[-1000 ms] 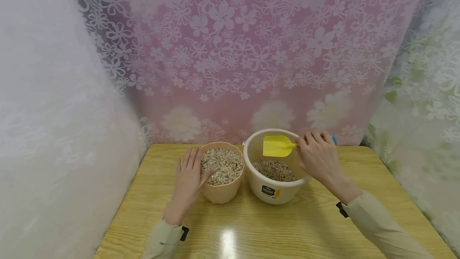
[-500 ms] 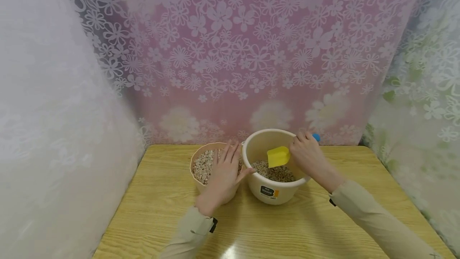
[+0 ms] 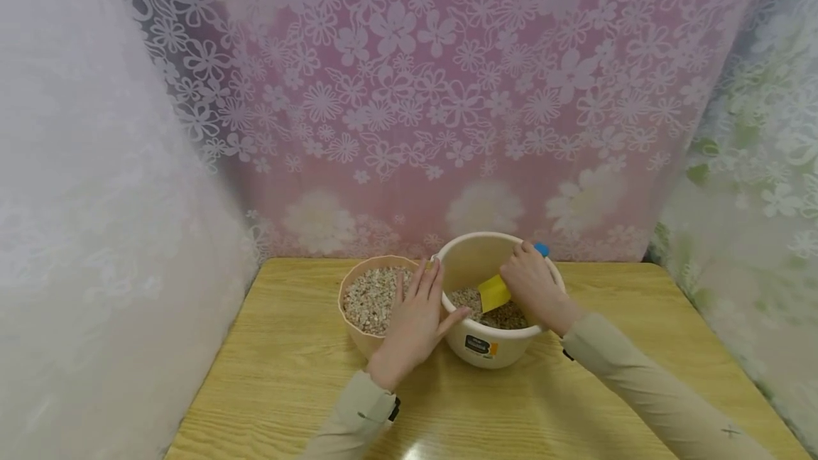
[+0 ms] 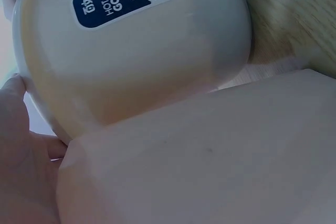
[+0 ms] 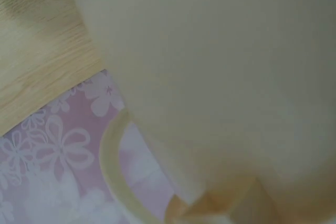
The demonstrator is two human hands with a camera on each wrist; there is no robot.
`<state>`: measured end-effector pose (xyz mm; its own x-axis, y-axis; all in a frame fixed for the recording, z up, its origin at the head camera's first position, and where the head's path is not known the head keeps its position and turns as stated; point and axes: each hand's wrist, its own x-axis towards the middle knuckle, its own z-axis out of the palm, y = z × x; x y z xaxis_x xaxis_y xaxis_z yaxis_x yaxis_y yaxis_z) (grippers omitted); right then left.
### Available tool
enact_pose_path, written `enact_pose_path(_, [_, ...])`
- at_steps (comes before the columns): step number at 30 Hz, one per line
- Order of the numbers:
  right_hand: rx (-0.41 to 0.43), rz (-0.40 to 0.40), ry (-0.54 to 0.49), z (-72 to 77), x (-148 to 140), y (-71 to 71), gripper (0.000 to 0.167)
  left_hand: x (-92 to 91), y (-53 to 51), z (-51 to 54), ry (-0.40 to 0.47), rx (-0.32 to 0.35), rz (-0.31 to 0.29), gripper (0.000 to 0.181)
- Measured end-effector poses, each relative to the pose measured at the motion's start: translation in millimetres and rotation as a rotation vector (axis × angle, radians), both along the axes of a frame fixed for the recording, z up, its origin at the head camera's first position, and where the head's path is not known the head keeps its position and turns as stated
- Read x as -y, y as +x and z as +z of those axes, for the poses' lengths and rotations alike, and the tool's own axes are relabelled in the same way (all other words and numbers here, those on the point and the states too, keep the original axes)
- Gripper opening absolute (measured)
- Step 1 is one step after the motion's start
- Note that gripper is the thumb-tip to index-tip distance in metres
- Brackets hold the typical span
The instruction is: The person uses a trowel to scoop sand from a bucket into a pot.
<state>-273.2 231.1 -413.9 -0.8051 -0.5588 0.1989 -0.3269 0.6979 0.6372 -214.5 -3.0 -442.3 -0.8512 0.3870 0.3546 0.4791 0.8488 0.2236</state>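
My right hand [image 3: 532, 284] reaches into the cream bucket [image 3: 456, 350], gripping a small toy shovel with a yellow blade [image 3: 494, 294]. The blue end of its handle [image 3: 542, 250] pokes out behind the fist. Coarse, gravel-like grains [image 3: 465, 298] lie in the bucket, and the blade's tip is down at them. Fingers extended, my left hand [image 3: 414, 321] touches the bucket's left rim, with the thumb at the front; the left wrist view shows the thumb [image 4: 14, 103] against that rim. A peach pot [image 3: 359, 338] full of paler grains [image 3: 377, 297] stands under and left of this hand.
Both containers stand side by side on a wood-grain table [image 3: 287, 375]. A bail handle [image 5: 111, 156] hangs off the bucket in the right wrist view. Flowered pink cloth [image 3: 383, 126] rises behind the table, with pale hangings [image 3: 128, 233] at the sides.
From the pot's left side, my left hand has crossed rightward to the bucket's rim. My right hand has lowered the shovel from the bucket's top down to the grains.
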Motion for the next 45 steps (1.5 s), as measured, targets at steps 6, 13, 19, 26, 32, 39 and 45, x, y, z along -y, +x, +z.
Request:
enact_pose_path(6, [0.014,-0.036,0.038,-6.3,2,-3.6,0.034,-1.0,0.8,-3.2,0.001,-0.021,-0.001,0.088])
enact_pose_path(13, [-0.011,-0.001,-0.05,-11.1,4,-8.7,0.04,-0.5,0.1,-3.6,0.028,-0.019,-0.004,0.086])
enact_pose_path(19, [-0.059,0.028,-0.04,-12.3,6,-11.2,0.049,1.0,0.3,-2.1,0.035,-0.023,-0.014,0.086])
enact_pose_path(26, [-0.087,0.134,-0.091,-13.1,7,-12.9,0.06,2.1,0.4,-2.1,0.036,-0.019,-0.019,0.085])
enact_pose_path(32, [-0.073,0.207,-0.092,-15.7,8,-16.9,0.058,1.0,-0.3,-4.6,0.028,-0.016,-0.019,0.084])
enact_pose_path(39, [-0.055,0.296,-0.098,-16.2,9,-22.1,0.043,0.9,0.2,-4.6,0.025,-0.008,-0.019,0.084])
enact_pose_path(45, [-0.057,0.337,-0.077,-14.9,9,-21.2,0.038,0.5,0.1,-5.3,0.037,-0.016,-0.022,0.084])
